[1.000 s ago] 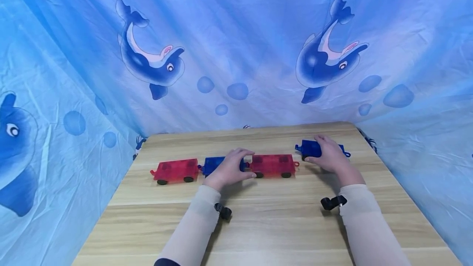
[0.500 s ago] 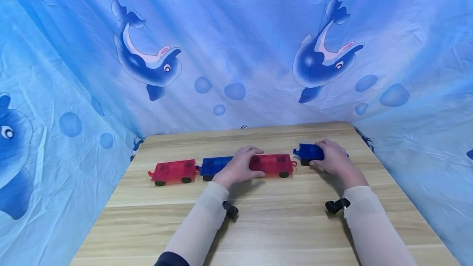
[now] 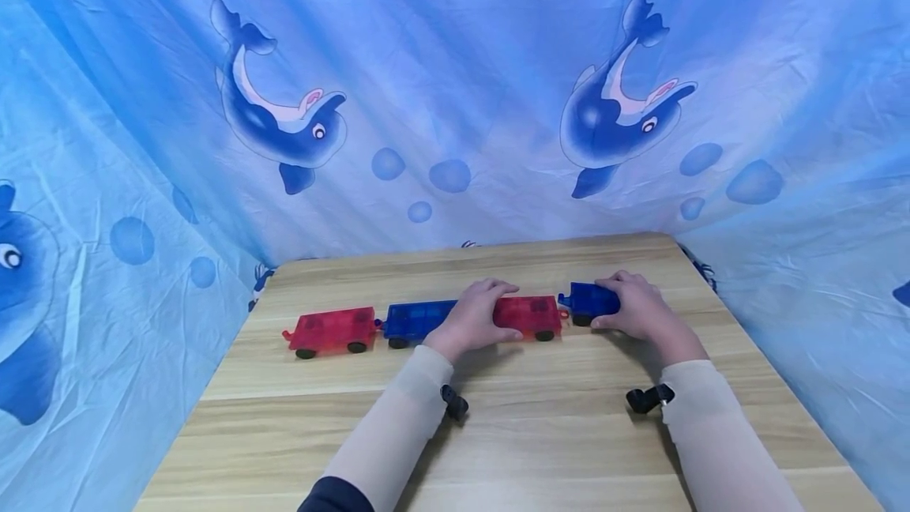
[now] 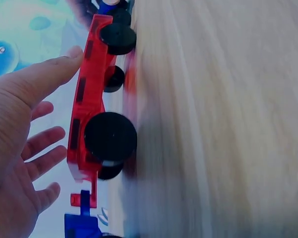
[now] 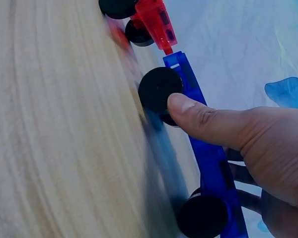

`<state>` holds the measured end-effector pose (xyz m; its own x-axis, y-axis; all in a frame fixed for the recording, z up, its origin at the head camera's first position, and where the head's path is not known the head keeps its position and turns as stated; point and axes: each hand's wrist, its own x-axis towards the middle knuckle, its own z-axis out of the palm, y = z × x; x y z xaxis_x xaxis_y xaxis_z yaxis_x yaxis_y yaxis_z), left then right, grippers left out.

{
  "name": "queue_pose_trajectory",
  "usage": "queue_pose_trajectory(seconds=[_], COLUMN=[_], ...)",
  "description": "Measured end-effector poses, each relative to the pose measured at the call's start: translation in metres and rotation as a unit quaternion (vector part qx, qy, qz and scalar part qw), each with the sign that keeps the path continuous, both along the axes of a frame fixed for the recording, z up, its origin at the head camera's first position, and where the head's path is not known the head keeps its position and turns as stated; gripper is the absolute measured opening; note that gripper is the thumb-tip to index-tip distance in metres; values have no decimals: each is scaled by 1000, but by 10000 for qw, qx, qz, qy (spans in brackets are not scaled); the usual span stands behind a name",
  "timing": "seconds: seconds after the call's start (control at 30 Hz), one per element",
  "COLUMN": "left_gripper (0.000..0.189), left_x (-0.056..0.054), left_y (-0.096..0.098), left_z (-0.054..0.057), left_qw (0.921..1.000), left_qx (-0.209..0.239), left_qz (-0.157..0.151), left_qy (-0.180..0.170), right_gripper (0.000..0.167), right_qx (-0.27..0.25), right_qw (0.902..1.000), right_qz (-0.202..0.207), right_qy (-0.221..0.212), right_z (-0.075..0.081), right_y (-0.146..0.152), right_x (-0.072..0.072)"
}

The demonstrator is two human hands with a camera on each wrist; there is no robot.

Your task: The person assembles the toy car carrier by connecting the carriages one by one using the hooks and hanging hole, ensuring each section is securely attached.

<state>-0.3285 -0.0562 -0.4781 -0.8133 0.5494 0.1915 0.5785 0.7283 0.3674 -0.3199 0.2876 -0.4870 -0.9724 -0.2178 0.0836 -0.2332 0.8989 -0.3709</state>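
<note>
My left hand [image 3: 473, 319] arches over the left part of a see-through red toy train car [image 3: 529, 316]. In the left wrist view its thumb tip overlaps the car's edge and the other fingers are spread beyond it; contact is unclear. My right hand [image 3: 641, 310] grips a blue toy train car [image 5: 208, 153], thumb by a black wheel [image 5: 159, 90] and fingers on the far side. This car's front hook lies at the red car's rear ring; whether they are linked I cannot tell. Behind the left hand, a second blue car [image 3: 415, 318] joins another red car [image 3: 334, 330].
The cars stand in a row across the wooden table [image 3: 540, 433], near its back. A blue dolphin-print cloth [image 3: 455, 85] hangs behind and at both sides. Each wrist wears a small black camera, one at the left wrist [image 3: 453, 403].
My left hand has slid right, from the second blue car onto the red car. My right hand has drawn its blue car left and nearer, up to the red car's ring.
</note>
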Motion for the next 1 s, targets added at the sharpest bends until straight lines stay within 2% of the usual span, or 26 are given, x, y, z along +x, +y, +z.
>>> queue_pose_trajectory(seconds=[0.3, 0.57, 0.73, 1.0], left_gripper=[88, 89, 91, 94], left_x=[3, 3, 2, -2], left_y=[19, 36, 42, 46], left_z=[2, -3, -8, -14], left_qw=[9997, 9991, 9993, 9977], left_qx=[-225, -306, -368, -652], left_qz=[-30, -111, -7, 156], left_qy=[98, 272, 77, 98], right_gripper=[90, 89, 89, 88], right_qx=[-108, -34, 46, -43], right_qw=[9999, 10000, 9999, 9996], right_qz=[16, 13, 20, -49], right_qy=[-21, -84, -135, -262], right_z=[3, 4, 5, 6], right_y=[-1, 1, 0, -1], right_x=[4, 5, 7, 8])
